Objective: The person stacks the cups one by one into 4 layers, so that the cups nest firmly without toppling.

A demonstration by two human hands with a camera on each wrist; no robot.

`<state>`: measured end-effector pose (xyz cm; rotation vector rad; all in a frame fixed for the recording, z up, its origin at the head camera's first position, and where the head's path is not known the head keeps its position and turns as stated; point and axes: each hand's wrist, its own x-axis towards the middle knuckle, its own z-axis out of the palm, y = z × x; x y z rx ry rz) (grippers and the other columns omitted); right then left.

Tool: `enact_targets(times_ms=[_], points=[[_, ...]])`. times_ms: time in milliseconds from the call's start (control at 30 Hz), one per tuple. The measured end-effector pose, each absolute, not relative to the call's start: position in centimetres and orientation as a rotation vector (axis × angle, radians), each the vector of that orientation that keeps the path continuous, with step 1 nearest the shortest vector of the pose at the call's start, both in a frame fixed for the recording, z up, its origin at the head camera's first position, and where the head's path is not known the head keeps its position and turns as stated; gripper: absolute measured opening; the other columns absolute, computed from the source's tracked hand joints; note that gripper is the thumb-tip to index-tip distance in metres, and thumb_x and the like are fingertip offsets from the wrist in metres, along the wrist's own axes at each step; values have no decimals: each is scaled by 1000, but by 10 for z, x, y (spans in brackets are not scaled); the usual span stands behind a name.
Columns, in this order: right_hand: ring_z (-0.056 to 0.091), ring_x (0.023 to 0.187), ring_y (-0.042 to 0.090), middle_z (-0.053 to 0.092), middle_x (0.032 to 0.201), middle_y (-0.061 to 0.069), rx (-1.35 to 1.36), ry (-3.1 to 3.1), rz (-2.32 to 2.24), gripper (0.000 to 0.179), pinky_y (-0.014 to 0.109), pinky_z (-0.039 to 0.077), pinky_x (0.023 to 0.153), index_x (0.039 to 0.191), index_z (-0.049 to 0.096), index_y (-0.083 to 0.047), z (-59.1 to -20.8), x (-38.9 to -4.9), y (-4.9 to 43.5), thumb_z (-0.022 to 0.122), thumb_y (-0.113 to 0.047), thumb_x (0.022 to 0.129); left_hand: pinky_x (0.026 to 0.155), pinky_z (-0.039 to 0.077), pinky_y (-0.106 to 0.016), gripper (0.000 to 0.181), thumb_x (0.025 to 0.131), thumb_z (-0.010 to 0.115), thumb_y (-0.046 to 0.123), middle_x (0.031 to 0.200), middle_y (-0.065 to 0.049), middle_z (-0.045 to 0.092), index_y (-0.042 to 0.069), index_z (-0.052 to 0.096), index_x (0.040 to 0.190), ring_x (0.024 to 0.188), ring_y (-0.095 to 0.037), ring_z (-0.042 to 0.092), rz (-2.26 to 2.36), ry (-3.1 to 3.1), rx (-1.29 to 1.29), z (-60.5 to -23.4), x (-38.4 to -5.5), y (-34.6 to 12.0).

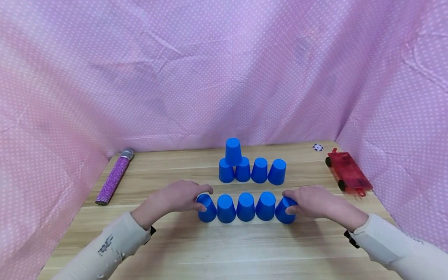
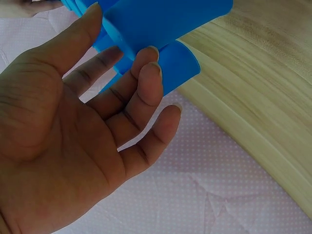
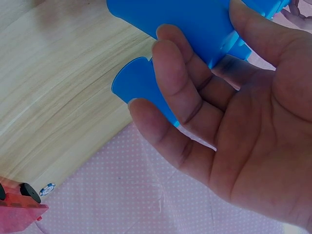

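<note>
A front row of several upside-down blue cups (image 1: 246, 207) stands on the wooden table. My left hand (image 1: 182, 197) has its thumb and index finger about the leftmost cup (image 1: 209, 213), gripping it near its top. At the opposite end, my right hand (image 1: 309, 202) grips the rightmost cup (image 1: 285, 213) in the same way. Both wrist views show the cup's top end between thumb and fingers, with the other fingers loosely bent. Behind this row, more blue cups (image 1: 259, 171) stand upside down, and one cup (image 1: 233, 151) rests on top of the two leftmost ones.
A purple glitter microphone (image 1: 114, 177) lies on the table's left side. On the right are a red translucent toy car (image 1: 350, 173) and a poker chip (image 1: 317, 147). Pink dotted cloth (image 1: 224, 77) hangs behind and beside the wooden table (image 1: 224, 256).
</note>
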<state>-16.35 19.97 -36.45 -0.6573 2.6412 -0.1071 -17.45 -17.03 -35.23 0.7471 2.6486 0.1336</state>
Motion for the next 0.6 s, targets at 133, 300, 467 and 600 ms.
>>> enact_targets(times_ms=[133, 300, 467, 600], points=[[70, 91, 24, 74, 104, 9, -652, 2639, -112, 62, 44, 58, 74, 136, 60, -8, -364, -164, 200, 74, -44, 88, 92, 58, -43, 49, 88, 76, 40, 118, -2, 73, 27, 60, 132, 110, -22, 69, 127, 2647, 747, -354, -175, -170], [68, 89, 22, 74, 103, 8, -649, 2637, -109, 62, 42, 58, 72, 136, 59, -8, -364, -164, 200, 74, -44, 88, 89, 58, -41, 47, 87, 77, 39, 113, 1, 74, 25, 62, 130, 104, -20, 70, 138, 2648, 770, -356, -177, -172], [68, 89, 22, 74, 103, 8, -651, 2641, -103, 62, 40, 57, 70, 136, 59, -8, -365, -164, 200, 74, -44, 88, 85, 59, -39, 42, 87, 77, 38, 106, 4, 75, 25, 63, 124, 95, -16, 69, 157, 2634, 804, -359, -179, -173], [69, 90, 23, 74, 105, 8, -651, 2642, -104, 62, 42, 58, 72, 136, 59, -7, -365, -164, 200, 73, -44, 88, 80, 58, -35, 34, 86, 77, 38, 99, 7, 73, 29, 63, 116, 85, -11, 65, 130, 2625, 818, -361, -181, -172]])
